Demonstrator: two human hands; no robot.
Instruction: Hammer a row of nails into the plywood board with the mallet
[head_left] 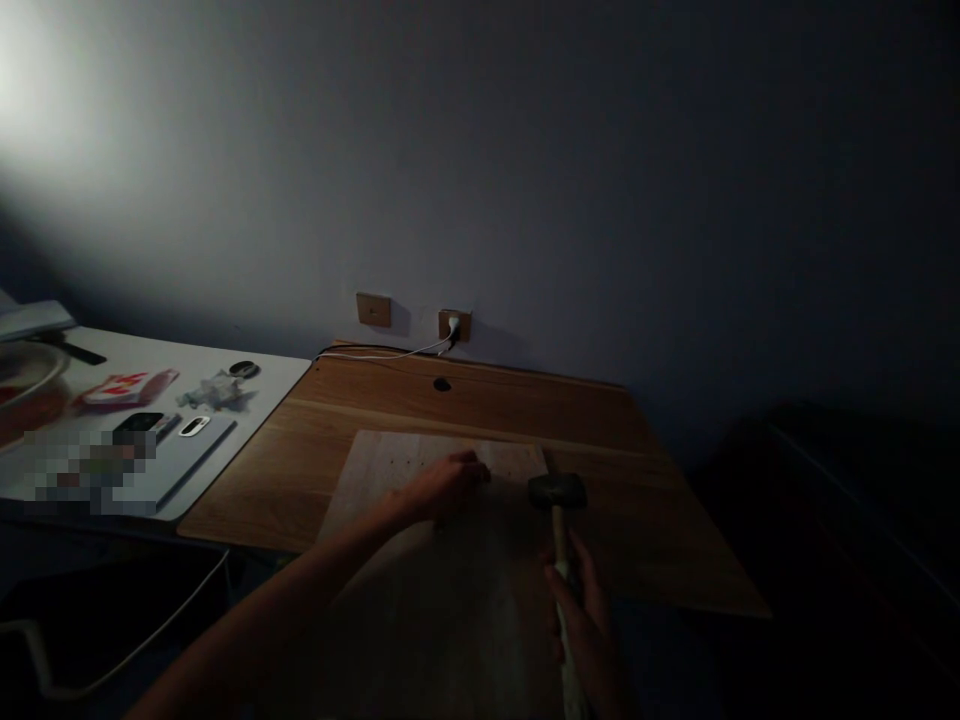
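Note:
My right hand (589, 625) is wrapped round the pale handle of a mallet (556, 490), whose dark, blocky head points away from me by the board's right edge. On the pale wooden board (480, 620), near its far end, rests my left hand (446, 485). Its fingertips are pinched together, and a small dark thing shows by them, too dim to name. A row of small dark dots runs across the board on both sides of this hand; whether they are holes or nail heads I cannot tell.
The board lies on a brown wooden table (600, 420) against the wall. A white cable (397, 355) runs to a wall socket (465, 325). On the white table (277, 380) at left are a red-and-white packet (127, 388), crumpled plastic (217, 392) and a bowl (30, 370).

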